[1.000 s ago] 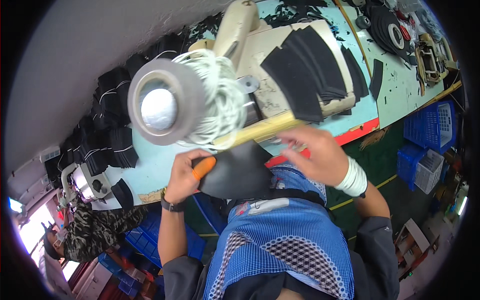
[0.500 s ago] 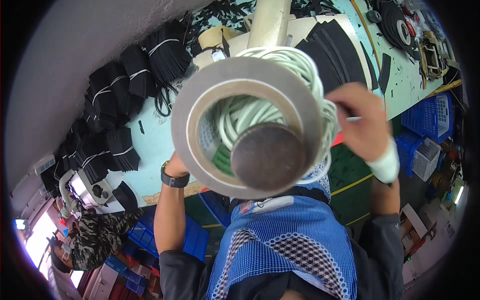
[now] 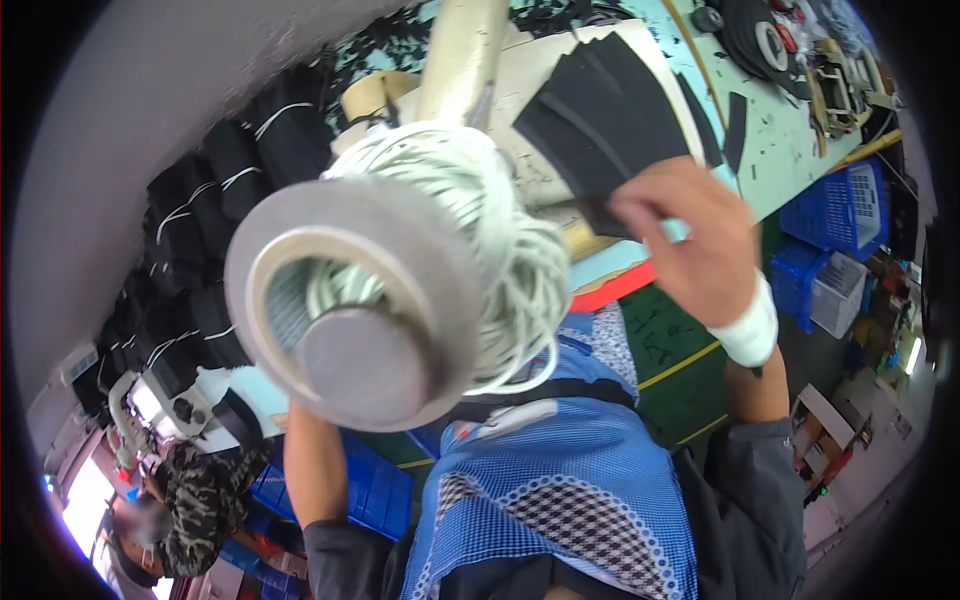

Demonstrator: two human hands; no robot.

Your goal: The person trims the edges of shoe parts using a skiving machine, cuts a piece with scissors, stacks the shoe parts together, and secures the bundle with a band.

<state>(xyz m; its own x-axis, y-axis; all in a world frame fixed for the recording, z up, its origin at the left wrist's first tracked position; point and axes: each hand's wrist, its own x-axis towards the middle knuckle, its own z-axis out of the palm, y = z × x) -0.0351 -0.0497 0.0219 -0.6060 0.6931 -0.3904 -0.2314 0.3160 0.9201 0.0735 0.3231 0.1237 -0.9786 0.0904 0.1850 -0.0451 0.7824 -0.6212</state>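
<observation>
My right hand (image 3: 690, 245), with a white wrap at the wrist, is closed, its fingers pinching the end of a black strip (image 3: 603, 216). That hand is just in front of a fan of black strips (image 3: 605, 105) lying on a cream board (image 3: 655, 42). My left forearm (image 3: 316, 465) rises from below, and the hand itself is hidden behind a large grey ring-shaped wheel (image 3: 255, 265). The wheel has a round dark knob (image 3: 360, 362) in front. White cord (image 3: 510, 265) hangs in a thick coil behind the wheel, around a cream machine arm (image 3: 460, 65).
Bundles of black pieces (image 3: 220, 165) tied with white string line the left side. Blue crates (image 3: 835, 215) stand at the right beyond the pale green table (image 3: 785, 135). A co-worker in a camouflage top (image 3: 205, 505) is at the lower left. A tape roll (image 3: 378, 95) sits behind.
The view has shifted, so the wheel appears farther left and more of the cord shows. My right hand has moved off the cord's edge toward the board, and a black strip now shows in its fingers.
</observation>
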